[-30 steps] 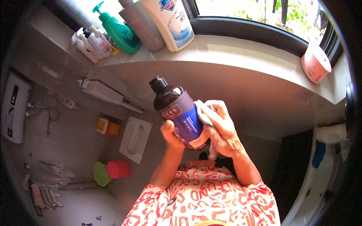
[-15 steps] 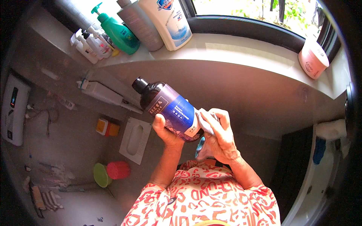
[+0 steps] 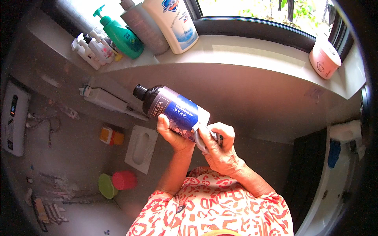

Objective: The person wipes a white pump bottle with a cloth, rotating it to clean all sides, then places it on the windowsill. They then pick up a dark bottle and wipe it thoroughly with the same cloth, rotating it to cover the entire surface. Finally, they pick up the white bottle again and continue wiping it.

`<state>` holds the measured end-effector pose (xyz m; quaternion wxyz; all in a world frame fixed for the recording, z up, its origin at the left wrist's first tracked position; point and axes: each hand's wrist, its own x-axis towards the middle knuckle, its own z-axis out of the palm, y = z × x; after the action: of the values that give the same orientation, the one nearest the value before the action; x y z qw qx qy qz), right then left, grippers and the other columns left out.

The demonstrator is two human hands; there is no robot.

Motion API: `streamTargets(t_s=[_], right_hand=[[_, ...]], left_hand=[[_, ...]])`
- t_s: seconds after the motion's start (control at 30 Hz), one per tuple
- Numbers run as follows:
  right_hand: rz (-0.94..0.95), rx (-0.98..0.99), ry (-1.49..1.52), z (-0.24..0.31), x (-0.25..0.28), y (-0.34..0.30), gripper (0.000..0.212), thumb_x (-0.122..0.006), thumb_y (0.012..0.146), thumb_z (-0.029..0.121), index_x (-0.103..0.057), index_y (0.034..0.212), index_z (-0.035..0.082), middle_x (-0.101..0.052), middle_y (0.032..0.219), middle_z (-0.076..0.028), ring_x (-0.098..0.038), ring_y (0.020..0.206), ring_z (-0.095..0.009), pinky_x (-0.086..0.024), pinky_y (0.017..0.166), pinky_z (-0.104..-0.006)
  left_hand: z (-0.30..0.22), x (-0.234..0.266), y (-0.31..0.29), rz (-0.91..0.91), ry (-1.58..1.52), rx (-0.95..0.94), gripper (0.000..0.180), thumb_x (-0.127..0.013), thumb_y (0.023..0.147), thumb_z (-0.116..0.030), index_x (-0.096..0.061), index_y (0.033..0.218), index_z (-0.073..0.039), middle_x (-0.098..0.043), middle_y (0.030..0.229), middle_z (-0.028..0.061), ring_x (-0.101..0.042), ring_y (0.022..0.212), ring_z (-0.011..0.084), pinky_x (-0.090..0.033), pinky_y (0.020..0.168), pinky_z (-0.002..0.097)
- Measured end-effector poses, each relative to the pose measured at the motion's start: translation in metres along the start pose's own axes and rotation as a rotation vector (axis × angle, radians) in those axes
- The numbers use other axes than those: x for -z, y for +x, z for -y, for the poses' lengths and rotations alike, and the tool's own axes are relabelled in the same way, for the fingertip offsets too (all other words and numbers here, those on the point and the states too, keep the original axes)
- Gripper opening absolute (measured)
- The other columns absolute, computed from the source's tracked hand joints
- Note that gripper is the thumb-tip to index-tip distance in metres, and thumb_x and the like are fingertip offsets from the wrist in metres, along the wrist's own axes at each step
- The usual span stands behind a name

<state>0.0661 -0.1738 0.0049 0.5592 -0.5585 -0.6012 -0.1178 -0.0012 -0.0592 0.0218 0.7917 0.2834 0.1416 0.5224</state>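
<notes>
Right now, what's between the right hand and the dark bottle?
A grey cloth; in the head view, the right hand holds it against the dark bottle.

Bottle (image 3: 175, 109) before windowsill (image 3: 252, 51), cloth (image 3: 200, 144) at bottle's base, pump bottles (image 3: 124, 39) on sill's left, jar (image 3: 325, 62) on right

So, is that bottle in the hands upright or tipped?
Tipped: the bottle lies slanted in the left hand, blue label facing up, black cap pointing to the picture's upper left.

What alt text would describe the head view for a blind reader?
A person's left hand holds a dark, blue-labelled bottle while the right hand holds a grey cloth against its lower end; more bottles stand on the windowsill.
</notes>
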Motion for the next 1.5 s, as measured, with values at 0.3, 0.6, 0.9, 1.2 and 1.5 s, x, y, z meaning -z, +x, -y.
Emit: streamTargets(t_s=[0.3,0.6,0.9,1.2,1.5], right_hand=[[-0.018,-0.419,0.529,-0.013,0.005,0.003,0.040,-0.046,0.089,0.004,-0.045,0.129,0.002,-0.036,0.120,-0.015,-0.042,0.108,-0.026,-0.037,0.092,-0.0333],[0.212,-0.830,0.724,-0.002,0.003,-0.008,0.038,-0.043,0.093,0.018,-0.039,0.125,-0.001,-0.051,0.105,-0.014,-0.051,0.094,-0.022,-0.040,0.086,-0.0315],[0.281,-0.574,0.626,-0.008,0.022,-0.008,0.037,-0.050,0.083,0.010,-0.046,0.118,-0.002,-0.046,0.108,-0.019,-0.050,0.096,-0.033,-0.041,0.085,-0.0373],[0.068,-0.465,0.441,-0.019,0.009,0.006,0.043,-0.052,0.081,-0.002,-0.047,0.124,-0.002,-0.039,0.115,-0.018,-0.045,0.106,-0.029,-0.040,0.089,-0.0344],[0.149,-0.315,0.267,-0.020,0.028,0.015,0.045,-0.058,0.078,0.002,-0.051,0.122,0.000,-0.044,0.113,-0.018,-0.047,0.102,-0.031,-0.040,0.087,-0.0372]], left_hand=[[0.000,-0.007,-0.003,0.085,-0.088,0.014,0.068,-0.055,0.074,-0.056,-0.048,0.114,-0.001,-0.060,0.098,0.0156,-0.063,0.085,0.0259,-0.054,0.072,0.0388],[0.016,-0.003,0.000,-0.013,0.218,-0.279,0.077,-0.054,0.072,-0.062,-0.047,0.116,0.002,-0.058,0.103,0.0158,-0.060,0.091,0.0273,-0.051,0.077,0.0399],[0.010,0.013,0.011,-0.058,0.202,-0.268,0.068,-0.057,0.077,-0.051,-0.043,0.119,0.000,-0.056,0.107,0.0164,-0.059,0.096,0.0276,-0.050,0.082,0.0399],[0.011,0.005,-0.002,0.050,0.058,-0.021,0.071,-0.054,0.075,-0.056,-0.045,0.118,0.000,-0.058,0.105,0.0162,-0.061,0.093,0.0253,-0.051,0.080,0.0376],[0.014,0.016,0.004,0.213,0.220,0.022,0.082,-0.049,0.071,-0.065,-0.043,0.119,0.002,-0.056,0.107,0.0172,-0.060,0.093,0.0273,-0.052,0.076,0.0389]])
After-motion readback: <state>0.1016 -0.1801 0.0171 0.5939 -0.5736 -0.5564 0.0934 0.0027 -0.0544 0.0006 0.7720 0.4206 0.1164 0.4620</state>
